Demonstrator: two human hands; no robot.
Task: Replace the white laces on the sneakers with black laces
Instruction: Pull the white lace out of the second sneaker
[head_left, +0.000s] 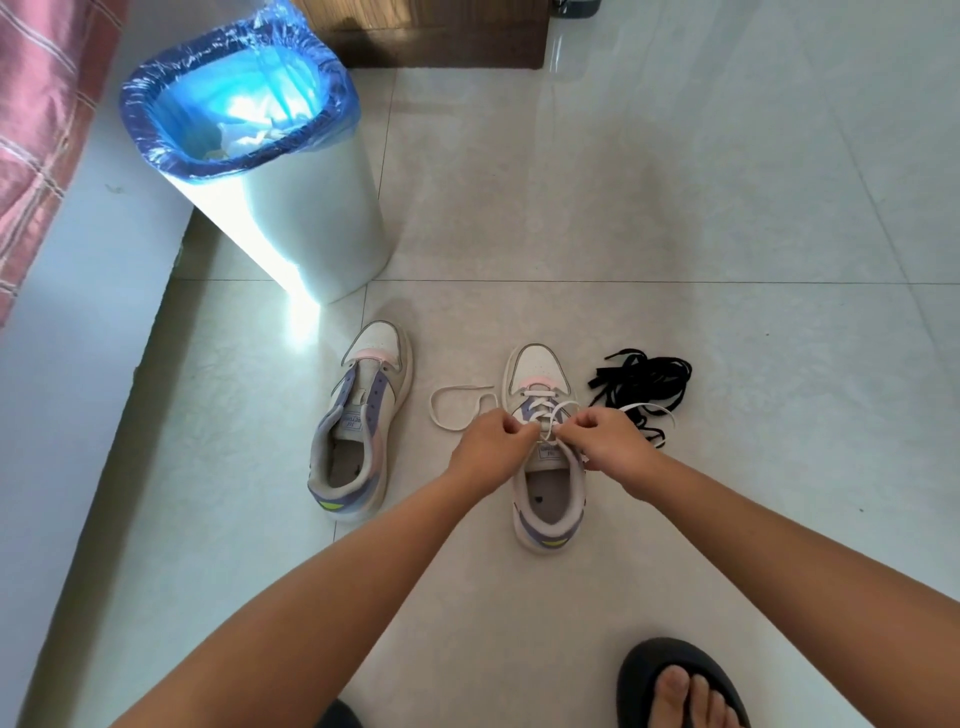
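Two white sneakers with purple and pink trim stand on the tiled floor. The left sneaker (358, 421) has no lace in its eyelets. The right sneaker (545, 499) still carries a white lace (457, 408) in its front eyelets, one end looping out on the floor to its left. My left hand (491, 444) and my right hand (613, 439) are both over the tongue of that sneaker, each pinching a strand of the white lace. A heap of black laces (644, 382) lies on the floor just right of that sneaker.
A white bin (311, 228) lined with a blue bag stands behind the left sneaker. A white ledge (78, 332) with pink checked cloth runs along the left. A wooden door base (426, 36) is at the back. My foot in a black sandal (680, 686) is at bottom right.
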